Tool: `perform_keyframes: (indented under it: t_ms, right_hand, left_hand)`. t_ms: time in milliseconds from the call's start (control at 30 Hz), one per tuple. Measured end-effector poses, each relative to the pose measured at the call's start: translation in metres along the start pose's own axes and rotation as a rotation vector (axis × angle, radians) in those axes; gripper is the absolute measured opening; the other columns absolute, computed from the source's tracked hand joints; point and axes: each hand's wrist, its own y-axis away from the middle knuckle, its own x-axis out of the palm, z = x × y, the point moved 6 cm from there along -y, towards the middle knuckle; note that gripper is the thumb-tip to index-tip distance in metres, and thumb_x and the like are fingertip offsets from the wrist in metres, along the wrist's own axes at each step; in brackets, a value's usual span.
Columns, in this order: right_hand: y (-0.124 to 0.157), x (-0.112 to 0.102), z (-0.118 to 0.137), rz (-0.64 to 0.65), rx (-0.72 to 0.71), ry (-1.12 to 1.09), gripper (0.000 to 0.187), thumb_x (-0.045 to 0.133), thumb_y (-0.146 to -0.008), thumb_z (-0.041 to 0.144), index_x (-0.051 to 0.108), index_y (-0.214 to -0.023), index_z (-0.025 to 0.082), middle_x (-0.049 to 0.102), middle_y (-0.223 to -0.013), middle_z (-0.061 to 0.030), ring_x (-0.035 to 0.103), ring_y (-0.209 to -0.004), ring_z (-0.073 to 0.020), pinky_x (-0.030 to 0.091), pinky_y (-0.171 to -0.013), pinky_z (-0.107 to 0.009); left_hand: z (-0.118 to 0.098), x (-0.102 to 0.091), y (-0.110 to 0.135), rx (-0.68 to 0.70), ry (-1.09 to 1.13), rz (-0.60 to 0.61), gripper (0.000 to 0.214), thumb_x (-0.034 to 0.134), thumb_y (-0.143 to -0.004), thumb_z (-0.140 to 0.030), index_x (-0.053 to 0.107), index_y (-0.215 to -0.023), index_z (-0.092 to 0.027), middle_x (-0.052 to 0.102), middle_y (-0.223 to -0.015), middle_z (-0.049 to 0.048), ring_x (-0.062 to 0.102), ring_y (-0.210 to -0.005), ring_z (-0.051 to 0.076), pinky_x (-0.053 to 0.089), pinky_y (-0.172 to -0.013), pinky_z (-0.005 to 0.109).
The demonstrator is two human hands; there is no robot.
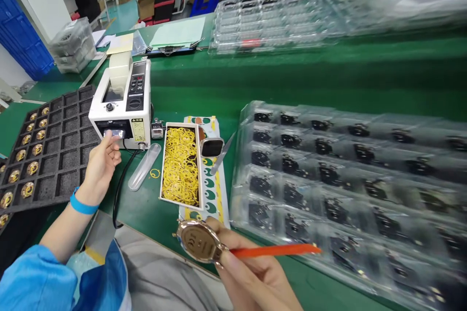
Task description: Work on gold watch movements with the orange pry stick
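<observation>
My left hand (pixel 100 163), with a blue band at the wrist, reaches to the front slot of a white tape dispenser (pixel 119 102). Its thumb and fingertips pinch a piece of clear tape (pixel 117 133) at the outlet. In my right hand (pixel 251 267), a gold-rimmed watch case (pixel 199 241) is gripped between thumb and fingers, its printed back facing up. An orange stick-like tool (pixel 277 250) is also held in that hand, pointing right. Beyond the watch case stands a box (pixel 200 175) filled with yellow rings (pixel 180 165).
At left, a black foam tray (pixel 69 150) holds several gold watch parts. Clear plastic trays (pixel 239 194) with dark parts fill the right side. A tally counter (pixel 157 129), a clear plastic tube (pixel 145 167), a smartwatch (pixel 212 147) and a clipboard (pixel 171 49) are also on the green bench.
</observation>
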Motion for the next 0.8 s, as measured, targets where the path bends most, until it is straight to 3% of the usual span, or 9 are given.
perform_keyframes:
  t_ms: [133,233,367,433,567,700,800]
  right_hand:
    - [0.001,-0.006,0.001,-0.037,-0.009,0.008,0.019,0.076,-0.08,0.045,0.078,-0.076,0.027,0.069,-0.088,-0.0082,0.064,-0.087,-0.0258,0.051,-0.084,-0.039]
    - [0.0,-0.004,0.002,-0.016,0.013,0.002,0.019,0.077,-0.079,0.047,0.078,-0.077,0.028,0.071,-0.092,-0.008,0.065,-0.089,-0.0255,0.051,-0.086,-0.039]
    - [0.002,0.003,0.004,-0.138,0.091,-0.044,0.026,0.083,-0.071,0.051,0.075,-0.072,0.027,0.072,-0.099,-0.0073,0.065,-0.092,-0.0259,0.049,-0.091,-0.04]
    - [0.003,0.007,0.007,-0.167,0.107,-0.079,0.028,0.084,-0.07,0.052,0.073,-0.07,0.026,0.071,-0.089,-0.0053,0.063,-0.087,-0.024,0.049,-0.085,-0.036]
    - [-0.001,0.003,0.008,-0.146,0.117,-0.118,0.033,0.085,-0.07,0.051,0.068,-0.068,0.023,0.054,-0.066,0.0012,0.05,-0.067,-0.0149,0.041,-0.066,-0.026]
    - [-0.009,-0.008,0.0,-0.109,0.145,-0.132,0.034,0.085,-0.07,0.051,0.068,-0.07,0.021,0.051,-0.067,0.0018,0.043,-0.062,-0.0119,0.037,-0.06,-0.024]
    - [-0.011,-0.011,-0.004,-0.125,0.136,-0.133,0.036,0.085,-0.069,0.052,0.067,-0.07,0.02,0.049,-0.067,0.0023,0.041,-0.061,-0.0109,0.036,-0.057,-0.023]
  left_hand:
    - [-0.019,0.006,0.005,0.217,-0.071,-0.047,0.031,0.081,-0.071,-0.035,0.058,-0.061,-0.017,0.044,-0.051,-0.0075,0.037,-0.043,0.005,0.028,-0.042,0.018]
    - [-0.045,0.015,0.011,0.459,-0.172,-0.033,0.021,0.077,-0.075,-0.026,0.061,-0.063,-0.018,0.053,-0.061,-0.0041,0.047,-0.058,0.008,0.036,-0.053,0.019]
    - [-0.081,0.056,0.014,0.901,-0.797,0.216,0.014,0.066,-0.083,-0.021,0.063,-0.07,-0.018,0.068,-0.102,0.0052,0.056,-0.071,0.013,0.04,-0.06,0.025]
    - [-0.087,0.071,0.016,0.966,-1.021,0.328,0.013,0.06,-0.087,-0.018,0.061,-0.073,-0.019,0.068,-0.107,0.0062,0.056,-0.067,0.013,0.039,-0.06,0.027]
    - [-0.091,0.076,0.044,0.864,-0.86,0.438,0.018,0.06,-0.088,-0.017,0.058,-0.071,-0.019,0.066,-0.094,0.0032,0.053,-0.068,0.014,0.038,-0.06,0.028]
    - [-0.048,0.078,0.09,0.389,-0.716,0.792,0.024,0.059,-0.09,-0.018,0.06,-0.067,-0.019,0.054,-0.077,-0.0004,0.051,-0.07,0.014,0.038,-0.06,0.026]
    - [-0.015,0.075,0.111,0.137,-0.682,0.92,0.024,0.062,-0.09,-0.02,0.061,-0.066,-0.019,0.048,-0.073,-0.0017,0.046,-0.069,0.013,0.036,-0.061,0.026]
